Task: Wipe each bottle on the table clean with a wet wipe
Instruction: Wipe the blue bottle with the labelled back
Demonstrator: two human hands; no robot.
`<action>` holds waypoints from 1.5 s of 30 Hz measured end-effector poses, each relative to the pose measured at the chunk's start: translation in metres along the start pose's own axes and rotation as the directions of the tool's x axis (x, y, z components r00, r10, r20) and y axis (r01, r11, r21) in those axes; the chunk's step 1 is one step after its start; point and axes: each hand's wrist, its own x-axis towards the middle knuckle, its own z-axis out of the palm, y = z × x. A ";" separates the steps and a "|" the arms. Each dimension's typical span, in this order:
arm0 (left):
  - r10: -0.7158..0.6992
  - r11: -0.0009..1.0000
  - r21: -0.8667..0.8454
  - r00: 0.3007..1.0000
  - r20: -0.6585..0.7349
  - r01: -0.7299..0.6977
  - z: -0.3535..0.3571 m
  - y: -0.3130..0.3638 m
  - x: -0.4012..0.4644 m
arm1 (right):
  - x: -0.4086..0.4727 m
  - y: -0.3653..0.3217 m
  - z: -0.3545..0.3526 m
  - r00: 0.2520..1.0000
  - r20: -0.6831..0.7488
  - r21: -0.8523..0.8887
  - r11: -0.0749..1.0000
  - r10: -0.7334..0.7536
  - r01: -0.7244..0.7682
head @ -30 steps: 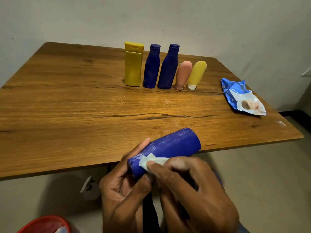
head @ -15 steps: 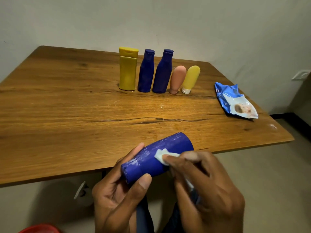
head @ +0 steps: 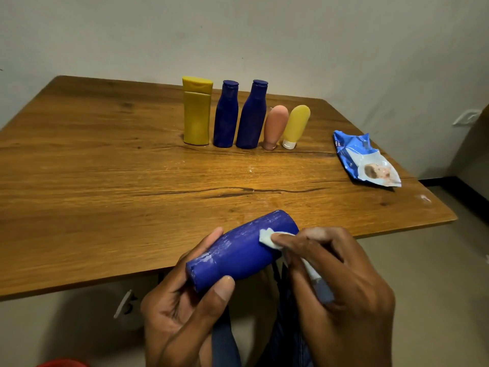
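The left hand [head: 185, 308] was curled around the cap end of a blue bottle [head: 243, 250], thumb across the front and fingers behind, holding it tilted on its side in the air just off the near edge of the surface [head: 92, 194]. The right hand [head: 336, 282] pinched a white wet wipe [head: 270, 238] between its fingertips and pressed it against the bottle's upper side near the base; the rest of the wipe trailed down under the palm. Well beyond them, near the far edge, stood a row: a yellow bottle [head: 197, 112], two dark blue bottles [head: 226, 115] [head: 252, 115], a pink tube [head: 275, 127] and a yellow tube [head: 296, 127], both cap down. A blue wipes packet [head: 365, 158] lay flat to the right.
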 end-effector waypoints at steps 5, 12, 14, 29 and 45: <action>0.017 0.999 -0.047 1.000 0.012 -0.016 0.003 -0.001 -0.003 | -0.002 -0.001 0.000 1.000 -0.005 0.013 1.000 -0.013 0.013; 0.001 0.995 -0.100 0.997 0.077 0.006 -0.001 -0.003 -0.005 | -0.016 -0.036 0.004 0.993 0.079 0.086 0.993 -0.086 0.079; 0.025 0.998 -0.052 0.996 0.081 -0.021 0.000 -0.003 -0.005 | -0.015 -0.047 0.002 0.994 0.102 0.113 0.993 -0.049 0.037; 0.082 0.996 -0.019 0.996 0.039 -0.082 0.009 0.000 -0.004 | -0.004 -0.021 -0.005 1.000 0.011 0.085 0.996 -0.014 0.013; -0.015 0.995 -0.101 0.999 0.039 0.019 0.011 0.004 -0.007 | -0.015 -0.043 0.009 0.996 0.038 0.085 0.993 -0.086 0.083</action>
